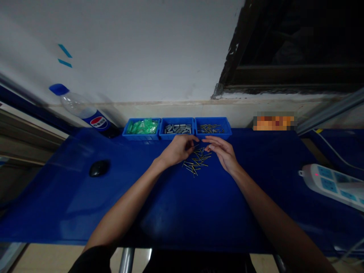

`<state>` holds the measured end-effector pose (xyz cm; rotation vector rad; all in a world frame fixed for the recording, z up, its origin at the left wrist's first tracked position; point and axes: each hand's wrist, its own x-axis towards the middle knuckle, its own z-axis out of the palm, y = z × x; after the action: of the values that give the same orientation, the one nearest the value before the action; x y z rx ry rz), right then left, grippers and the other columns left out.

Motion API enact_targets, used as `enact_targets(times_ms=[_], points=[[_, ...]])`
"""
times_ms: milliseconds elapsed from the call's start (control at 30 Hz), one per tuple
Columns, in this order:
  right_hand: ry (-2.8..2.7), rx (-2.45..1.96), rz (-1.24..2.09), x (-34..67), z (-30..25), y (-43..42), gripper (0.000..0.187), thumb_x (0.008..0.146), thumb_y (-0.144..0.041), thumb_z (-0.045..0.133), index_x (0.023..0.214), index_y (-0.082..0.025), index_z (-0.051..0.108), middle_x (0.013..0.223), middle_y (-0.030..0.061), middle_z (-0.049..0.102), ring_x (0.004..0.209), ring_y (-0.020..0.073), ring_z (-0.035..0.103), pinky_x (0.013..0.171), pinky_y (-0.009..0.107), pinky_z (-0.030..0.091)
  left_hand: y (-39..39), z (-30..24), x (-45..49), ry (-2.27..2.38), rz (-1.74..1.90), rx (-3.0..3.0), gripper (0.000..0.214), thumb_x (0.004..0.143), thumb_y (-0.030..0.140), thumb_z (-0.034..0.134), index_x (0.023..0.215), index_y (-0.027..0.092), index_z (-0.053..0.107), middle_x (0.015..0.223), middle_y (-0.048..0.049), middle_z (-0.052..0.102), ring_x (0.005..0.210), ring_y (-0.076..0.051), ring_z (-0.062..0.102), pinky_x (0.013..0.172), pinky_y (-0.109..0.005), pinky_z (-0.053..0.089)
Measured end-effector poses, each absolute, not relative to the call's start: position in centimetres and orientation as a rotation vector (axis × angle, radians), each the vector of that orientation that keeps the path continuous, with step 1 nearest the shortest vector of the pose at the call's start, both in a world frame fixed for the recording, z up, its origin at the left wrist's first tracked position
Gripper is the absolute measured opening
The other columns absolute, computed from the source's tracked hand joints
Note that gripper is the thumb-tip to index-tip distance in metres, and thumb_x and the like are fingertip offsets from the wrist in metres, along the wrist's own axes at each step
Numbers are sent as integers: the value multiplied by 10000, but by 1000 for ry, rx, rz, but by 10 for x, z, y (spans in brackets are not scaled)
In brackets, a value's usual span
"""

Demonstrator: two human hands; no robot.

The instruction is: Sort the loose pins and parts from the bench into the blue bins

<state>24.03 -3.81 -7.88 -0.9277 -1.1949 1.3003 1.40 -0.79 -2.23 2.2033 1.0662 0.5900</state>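
A loose pile of thin, brass-coloured screws [196, 163] lies on the blue table covering, pointing in many directions. At its upper left is my left hand [180, 149], fingers curved and apart from the thumb. One thin screw shows close to its fingertips; whether they touch it I cannot tell. On the other side, my right hand [223, 151] arches over the pile's upper right edge, its fingers stretched toward the left hand. Behind my hands, a blue bin [227, 131] holds more of the same screws. The middle bin [163, 135] contains grey metal cylindrical pieces.
A third bin [125, 133] with green plastic packets stands left in the row against the wall. Farther left are a cola bottle [98, 121] and a black computer mouse [99, 168]. A white power strip [334, 184] lies at the right, its indicator lit red.
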Motion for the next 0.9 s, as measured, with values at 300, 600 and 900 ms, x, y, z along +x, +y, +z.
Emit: enact_targets(times_ms=[300, 600, 900], points=[[-1291, -928, 1330, 244, -85, -38, 236, 861, -371, 809, 1074, -275, 840, 1042, 57, 827, 842, 214, 740, 841, 385, 565, -7, -27, 17, 959, 861, 2113, 338, 835, 96, 719, 1164, 175, 705, 911, -32, 701, 779, -141, 652, 754, -279, 557], [-1299, -920, 1334, 243, -86, -37, 241, 837, -390, 836, 1052, -283, 847, 993, 55, 833, 814, 214, 750, 805, 383, 588, -10, -27, 20, 941, 861, 2177, 285, 845, 92, 709, 1120, 167, 708, 912, -35, 697, 775, -142, 653, 736, -281, 558], [-1209, -947, 1242, 241, -88, -37, 139, 865, -321, 798, 979, -258, 849, 923, 52, 823, 776, 202, 727, 770, 366, 564, -12, -23, 10, 1153, 414, 2339, 432, 807, 187, 820, 1214, 168, 678, 1041, -77, 710, 871, -195, 671, 765, -307, 520]])
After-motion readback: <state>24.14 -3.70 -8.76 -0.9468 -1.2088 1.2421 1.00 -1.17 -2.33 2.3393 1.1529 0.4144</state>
